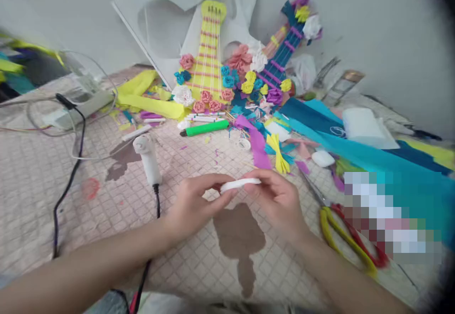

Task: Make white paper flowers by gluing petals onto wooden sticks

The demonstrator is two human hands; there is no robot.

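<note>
Both hands meet over the middle of the table, pinching a folded strip of white paper (240, 184) between thumbs and fingers. My left hand (199, 202) grips its left end and my right hand (275, 198) its right end. The strip is held roughly level, a little above the surface. To the left of my left hand stands a white corded tool (148, 162) that looks like a hot glue gun. Scissors (341, 228) with yellow and red handles lie to the right of my right hand. Beyond my fingers is a bundle of yellow paper strips (278, 153).
A yellow guitar-shaped craft (208, 53) and a blue one (284, 58), both with paper flowers, lean at the back. A green marker (206, 128) lies before them among paper scraps. Blue paper (341, 143) spreads rightward; a black cable (76, 162) crosses the left.
</note>
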